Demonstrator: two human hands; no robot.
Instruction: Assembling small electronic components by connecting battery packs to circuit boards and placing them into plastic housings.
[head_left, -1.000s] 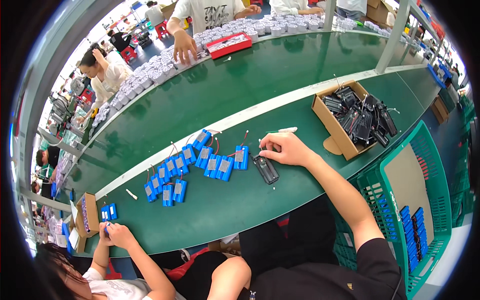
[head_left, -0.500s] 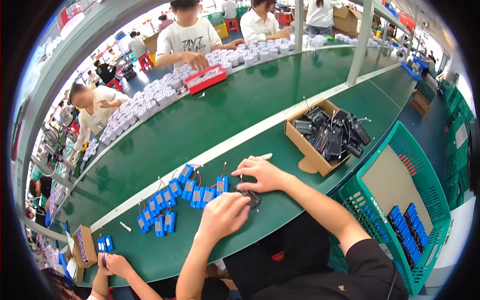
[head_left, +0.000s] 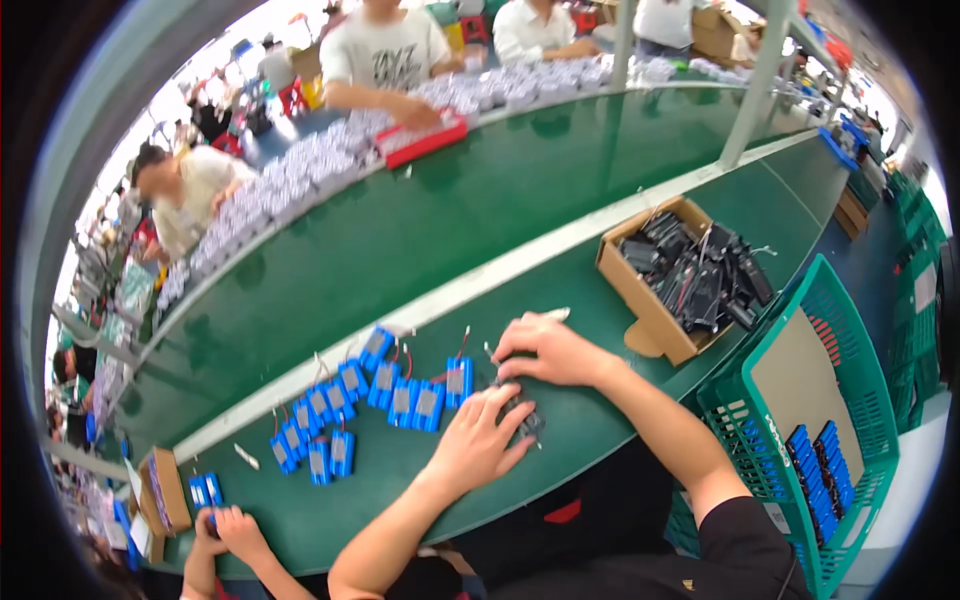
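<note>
black pack (head_left: 522, 418) lies on the green bench (head_left: 400, 500) right between my two hands, mostly covered by them, just right of the row of blue battery packs (head_left: 375, 395). my left hand (head_left: 478, 440) lies flat over its near side, fingers spread and pressing down on it. my right hand (head_left: 545, 350) curls over its far end, fingertips on the pack; whether it really grips it i cannot tell. the cardboard box (head_left: 640, 300) of dark parts sits well apart to the right, with the green crate (head_left: 800, 420) beside it. compared with a second ago, my left hand has come in onto the pack, where only the right one touched it.
</note>
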